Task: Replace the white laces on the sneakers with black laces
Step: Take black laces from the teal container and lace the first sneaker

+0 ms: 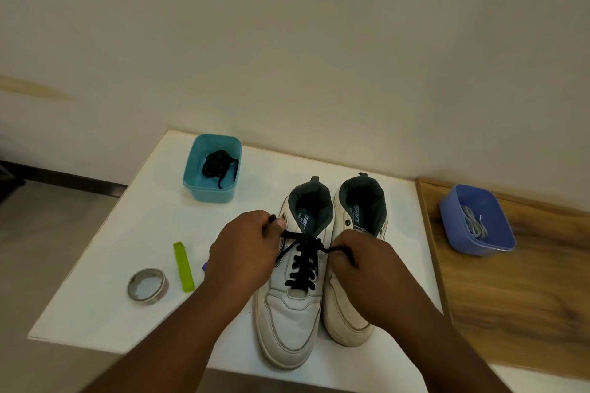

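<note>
Sneakers (316, 268) on white table (134, 265)

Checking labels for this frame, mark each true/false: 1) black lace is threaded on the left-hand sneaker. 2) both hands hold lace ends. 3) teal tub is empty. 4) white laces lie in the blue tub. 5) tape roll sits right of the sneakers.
1) True: the black lace crosses the eyelets of the left-hand sneaker.
2) True: the left hand and right hand each pinch an end.
3) False: the teal tub holds a bundled black lace.
4) True: the white laces lie in the blue tub on the wooden surface.
5) False: the tape roll lies left of the sneakers, beside a green stick.
</note>
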The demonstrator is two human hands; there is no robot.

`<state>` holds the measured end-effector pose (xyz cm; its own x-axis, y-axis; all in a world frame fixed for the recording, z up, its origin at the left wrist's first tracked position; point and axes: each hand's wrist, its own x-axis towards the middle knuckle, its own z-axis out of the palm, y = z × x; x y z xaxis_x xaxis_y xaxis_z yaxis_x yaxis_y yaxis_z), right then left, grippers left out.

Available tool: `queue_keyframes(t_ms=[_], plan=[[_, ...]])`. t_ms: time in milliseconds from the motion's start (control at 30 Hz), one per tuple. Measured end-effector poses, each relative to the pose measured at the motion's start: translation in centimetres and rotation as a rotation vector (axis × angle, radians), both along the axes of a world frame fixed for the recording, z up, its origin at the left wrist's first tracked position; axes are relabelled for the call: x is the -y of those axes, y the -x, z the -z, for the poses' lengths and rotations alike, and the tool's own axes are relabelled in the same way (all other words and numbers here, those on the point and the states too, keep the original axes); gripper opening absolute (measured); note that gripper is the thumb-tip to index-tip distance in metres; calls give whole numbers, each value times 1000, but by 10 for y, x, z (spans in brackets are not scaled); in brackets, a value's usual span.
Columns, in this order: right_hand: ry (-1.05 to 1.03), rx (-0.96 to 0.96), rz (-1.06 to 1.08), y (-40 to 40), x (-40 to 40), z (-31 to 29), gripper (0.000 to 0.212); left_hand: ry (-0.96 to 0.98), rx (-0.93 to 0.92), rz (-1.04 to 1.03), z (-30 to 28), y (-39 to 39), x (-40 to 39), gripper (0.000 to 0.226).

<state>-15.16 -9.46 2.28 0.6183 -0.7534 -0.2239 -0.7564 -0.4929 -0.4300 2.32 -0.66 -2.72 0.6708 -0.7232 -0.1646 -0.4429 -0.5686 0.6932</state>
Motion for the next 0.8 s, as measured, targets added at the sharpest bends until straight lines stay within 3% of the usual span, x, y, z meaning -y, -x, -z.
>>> queue_keyframes(t_ms=[133,333,533,800], plan=[[-195,320,177,-3,4,-1,22,38,-6,22,1,1,0,31],[-480,237,396,3,12,-10,42,16,27,20,1,1,0,30],[-212,-234,84,14,11,-6,34,2,50,-2,1,2,-1,31],[6,-399,-37,10,10,-14,20,17,23,3,1,2,0,32]])
